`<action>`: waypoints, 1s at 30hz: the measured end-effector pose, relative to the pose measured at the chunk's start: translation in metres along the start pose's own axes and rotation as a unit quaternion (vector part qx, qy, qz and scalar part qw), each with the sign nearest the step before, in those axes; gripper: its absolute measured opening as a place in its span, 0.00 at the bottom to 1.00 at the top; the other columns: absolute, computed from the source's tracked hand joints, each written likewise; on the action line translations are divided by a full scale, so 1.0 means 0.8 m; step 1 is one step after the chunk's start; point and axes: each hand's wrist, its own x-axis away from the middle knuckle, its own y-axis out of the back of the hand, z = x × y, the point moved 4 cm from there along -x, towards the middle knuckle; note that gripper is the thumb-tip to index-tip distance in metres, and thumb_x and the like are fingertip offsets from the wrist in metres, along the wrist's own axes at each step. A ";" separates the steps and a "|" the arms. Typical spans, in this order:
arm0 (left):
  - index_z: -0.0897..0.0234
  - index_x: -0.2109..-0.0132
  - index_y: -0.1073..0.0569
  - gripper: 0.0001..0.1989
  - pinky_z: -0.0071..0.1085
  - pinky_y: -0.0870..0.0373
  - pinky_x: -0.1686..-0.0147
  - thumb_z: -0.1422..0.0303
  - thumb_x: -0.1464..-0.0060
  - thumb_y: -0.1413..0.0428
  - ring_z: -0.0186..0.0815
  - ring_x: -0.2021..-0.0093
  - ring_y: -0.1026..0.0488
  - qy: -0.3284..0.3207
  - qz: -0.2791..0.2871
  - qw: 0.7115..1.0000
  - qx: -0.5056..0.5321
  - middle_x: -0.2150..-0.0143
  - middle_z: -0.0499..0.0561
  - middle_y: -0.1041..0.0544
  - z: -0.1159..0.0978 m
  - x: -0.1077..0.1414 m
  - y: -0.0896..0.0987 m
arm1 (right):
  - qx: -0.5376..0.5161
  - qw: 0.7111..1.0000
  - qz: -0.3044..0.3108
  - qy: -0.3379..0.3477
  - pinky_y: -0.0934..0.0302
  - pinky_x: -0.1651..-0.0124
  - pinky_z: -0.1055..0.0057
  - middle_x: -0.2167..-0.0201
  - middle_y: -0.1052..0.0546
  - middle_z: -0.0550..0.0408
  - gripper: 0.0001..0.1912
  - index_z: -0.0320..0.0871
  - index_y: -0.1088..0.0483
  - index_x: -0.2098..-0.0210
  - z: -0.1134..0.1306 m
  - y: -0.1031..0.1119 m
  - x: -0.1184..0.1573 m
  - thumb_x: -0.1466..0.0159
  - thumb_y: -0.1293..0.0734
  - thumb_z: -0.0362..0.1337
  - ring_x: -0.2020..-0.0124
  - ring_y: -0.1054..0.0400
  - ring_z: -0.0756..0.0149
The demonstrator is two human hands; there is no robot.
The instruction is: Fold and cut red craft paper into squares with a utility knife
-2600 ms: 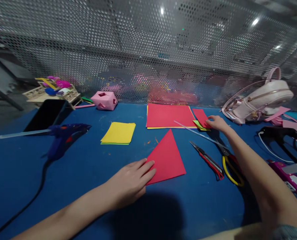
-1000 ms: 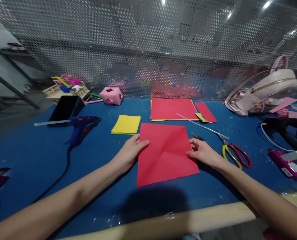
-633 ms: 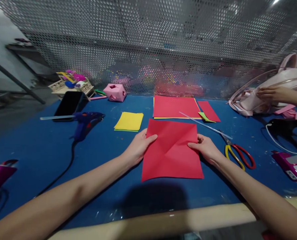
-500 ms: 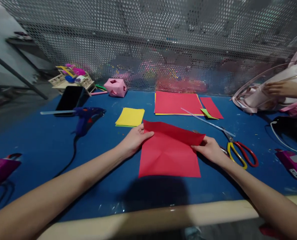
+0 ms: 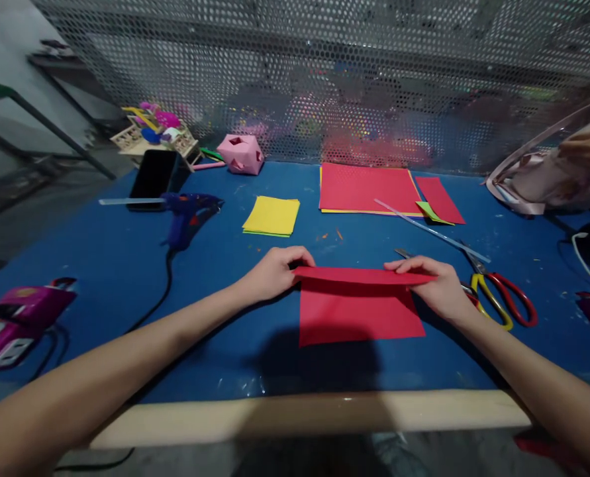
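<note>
While both hands work at mid-table, the red paper sheet [image 5: 361, 311] lies on the blue table [image 5: 100, 265], its far edge lifted and folded toward the near edge. Left hand [image 5: 275, 273] has its grip pinched closed on the raised edge's left corner; right hand [image 5: 436, 285] has its grip pinched closed on the right corner. Near half of the sheet lies flat. Relative to the sheet: yellow paper stack [image 5: 271, 216] beyond it to the left; red sheet pile [image 5: 367, 189] beyond it, against the mesh wall [image 5: 295, 73]; clear stick [image 5: 431, 230] beyond-right; scissors [image 5: 498, 298] just right, touching or nearly touching the right hand, cannot tell which. Blue glue gun [image 5: 188, 212] well left, its cord running toward the near edge. Pink paper box [image 5: 240, 154] and black phone [image 5: 154, 179] far beyond-left. Magenta tool [image 5: 19, 318] far left. Another person's hand [image 5: 585, 147] on a pink bag [image 5: 538, 182] far beyond-right.
</note>
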 end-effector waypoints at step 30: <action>0.60 0.58 0.25 0.15 0.39 0.34 0.57 0.70 0.36 0.57 0.43 0.55 0.29 -0.264 0.123 0.912 -0.287 0.55 0.59 0.24 -0.026 0.069 0.001 | 0.488 0.797 0.148 0.324 0.34 0.61 0.63 0.59 0.21 0.44 0.14 0.41 0.27 0.53 0.027 -0.016 0.097 0.31 0.43 0.28 0.60 0.29 0.59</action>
